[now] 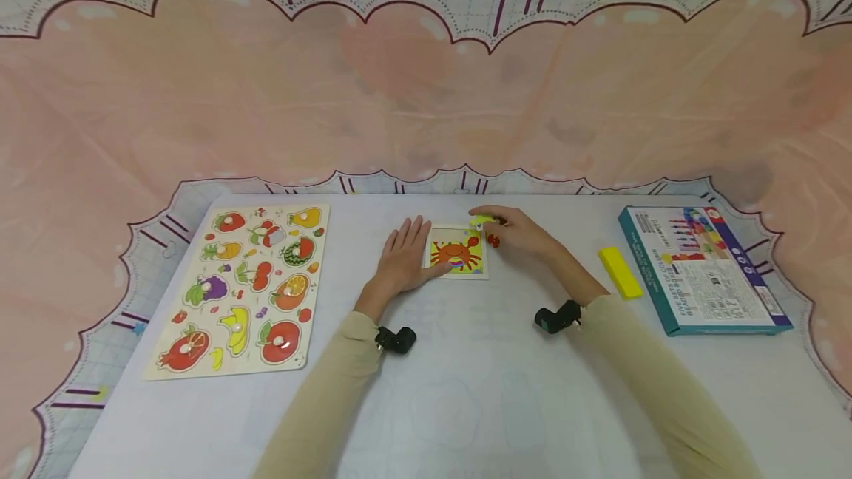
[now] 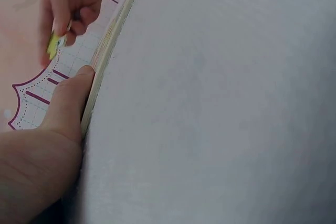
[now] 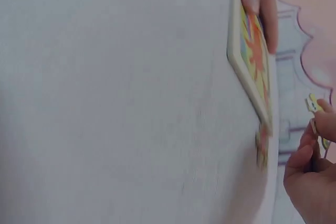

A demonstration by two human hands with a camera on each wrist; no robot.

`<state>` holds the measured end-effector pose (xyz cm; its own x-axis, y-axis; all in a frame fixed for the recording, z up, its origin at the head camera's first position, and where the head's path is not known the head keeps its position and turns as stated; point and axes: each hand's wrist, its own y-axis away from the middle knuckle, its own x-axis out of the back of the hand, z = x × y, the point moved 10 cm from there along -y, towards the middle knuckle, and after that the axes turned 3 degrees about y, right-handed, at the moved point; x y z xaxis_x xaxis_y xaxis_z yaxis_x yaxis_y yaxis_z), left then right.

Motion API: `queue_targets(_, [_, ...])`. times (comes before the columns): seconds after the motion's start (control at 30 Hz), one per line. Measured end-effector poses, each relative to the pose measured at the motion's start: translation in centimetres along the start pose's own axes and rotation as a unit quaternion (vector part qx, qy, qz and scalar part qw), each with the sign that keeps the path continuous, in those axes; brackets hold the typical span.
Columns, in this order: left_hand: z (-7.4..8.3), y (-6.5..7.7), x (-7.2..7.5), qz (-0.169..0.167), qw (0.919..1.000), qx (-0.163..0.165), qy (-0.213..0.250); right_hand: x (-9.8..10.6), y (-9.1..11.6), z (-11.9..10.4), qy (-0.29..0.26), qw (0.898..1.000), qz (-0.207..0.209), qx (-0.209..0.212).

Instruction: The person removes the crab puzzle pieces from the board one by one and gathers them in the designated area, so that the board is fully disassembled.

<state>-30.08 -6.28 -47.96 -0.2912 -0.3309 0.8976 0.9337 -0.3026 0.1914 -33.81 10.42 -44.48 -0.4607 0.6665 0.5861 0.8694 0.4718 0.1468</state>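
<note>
A small crab jigsaw puzzle (image 1: 455, 253) lies in a pale tray in front of me. My left hand (image 1: 401, 261) is spread beside its left edge with straight fingers, and the thumb (image 2: 73, 90) rests on the puzzle's near edge. Above the far right corner, my right hand (image 1: 522, 235) pinches a yellow-green puzzle piece (image 1: 481, 222) between thumb and fingers. That jigsaw piece (image 2: 54, 44) shows raised off the table in the left wrist view. A loose red puzzle piece (image 3: 262, 146) lies close to the tray's right edge, below the right hand.
To the left lies a fruit peg board (image 1: 249, 287) with its fruit pieces set in. On the right are a yellow block (image 1: 620, 272) and a flat teal-edged box (image 1: 705, 272). The white table (image 1: 479, 405) ends at a patterned cloth behind.
</note>
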Motion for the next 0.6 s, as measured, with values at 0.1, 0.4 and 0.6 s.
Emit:
queue_targets(0.1, [0.0,0.0,-0.1,-0.001,1.0,-0.001,0.0,1.5,1.2,1.5,0.006,1.0,0.017,-0.014])
queue_targets(0.4, [-0.3,0.0,-0.1,0.0,1.0,0.005,0.003,3.2,3.8,5.8,0.024,0.992,0.074,-0.1])
queue_targets(0.6, [0.1,0.0,0.1,0.004,1.0,-0.001,0.003,3.7,4.2,6.0,0.035,0.989,0.092,-0.106])
